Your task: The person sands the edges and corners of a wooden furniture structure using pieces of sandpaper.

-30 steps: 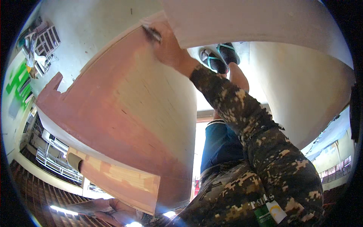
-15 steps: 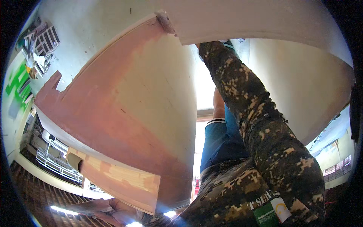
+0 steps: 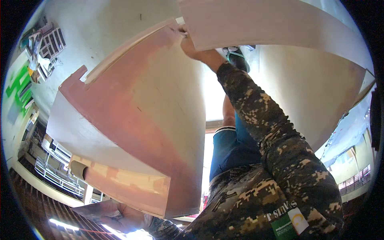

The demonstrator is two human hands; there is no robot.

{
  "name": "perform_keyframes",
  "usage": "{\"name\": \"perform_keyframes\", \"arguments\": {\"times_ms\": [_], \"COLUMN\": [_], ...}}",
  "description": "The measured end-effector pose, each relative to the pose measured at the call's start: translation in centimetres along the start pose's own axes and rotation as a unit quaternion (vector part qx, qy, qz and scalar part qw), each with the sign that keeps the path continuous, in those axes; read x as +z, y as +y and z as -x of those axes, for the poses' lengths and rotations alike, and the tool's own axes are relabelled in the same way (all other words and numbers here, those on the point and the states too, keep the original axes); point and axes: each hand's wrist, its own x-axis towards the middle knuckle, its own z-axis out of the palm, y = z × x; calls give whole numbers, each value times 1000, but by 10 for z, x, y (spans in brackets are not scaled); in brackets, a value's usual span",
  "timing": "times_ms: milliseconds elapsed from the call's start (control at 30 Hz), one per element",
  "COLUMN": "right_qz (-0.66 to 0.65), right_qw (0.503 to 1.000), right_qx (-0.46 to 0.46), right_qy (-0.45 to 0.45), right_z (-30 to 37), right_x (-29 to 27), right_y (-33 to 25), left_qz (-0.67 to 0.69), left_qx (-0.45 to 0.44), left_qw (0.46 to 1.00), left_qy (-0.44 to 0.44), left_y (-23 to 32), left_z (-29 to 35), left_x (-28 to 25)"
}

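Observation:
A large curved panel [image 3: 168,88], cream in the middle with pinkish patches, spreads across the left and centre. At its upper corner, by a pale pinkish-grey panel [image 3: 256,24], is my right hand [image 3: 192,47]. Its fingers are curled around something small and dark that I cannot make out, and the pale panel covers part of the hand. My left hand [image 3: 130,218] is low on the left, under a box-like pink and cream part [image 3: 128,186]. It grips a thin, flat greyish piece [image 3: 94,210], whose kind I cannot tell.
Another cream curved panel [image 3: 304,84] stands on the right. My legs in blue shorts [image 3: 230,150] show through the gap between the panels, with a sandalled foot [image 3: 239,58] beyond. White metal racks [image 3: 56,170] and piled items [image 3: 46,48] lie at the left.
My right hand has come out from behind the pale panel to the left, onto the corner. My left hand has shifted slightly right. More of the large panel's pale side face shows.

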Motion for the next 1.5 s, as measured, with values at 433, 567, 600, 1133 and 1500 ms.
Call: {"name": "perform_keyframes", "arguments": {"times_ms": [433, 567, 600, 1133, 1500], "right_qz": [-239, -27, -26, -215, -81], "right_qw": [955, 999, 999, 973, 992], "right_qx": [-37, -43, -42, -53, 31], "right_qy": [171, 8, 9, -66, 88], "right_z": [38, 13, 13, 27, 24], "right_x": [-16, -20, -15, -74, -22], "right_y": [-101, -5, 14, -66, -82], "left_qz": [103, -235, -17, -89, 129], "left_qx": [20, 148, 26, 211, -49], "left_qw": [988, 961, 999, 958, 987], "left_qy": [115, -15, -15, -174, -82], "left_y": [20, -13, 2, 16, 61], "left_z": [20, 1, 2, 7, 25], "left_x": [47, 3, 13, 29, 63]}}
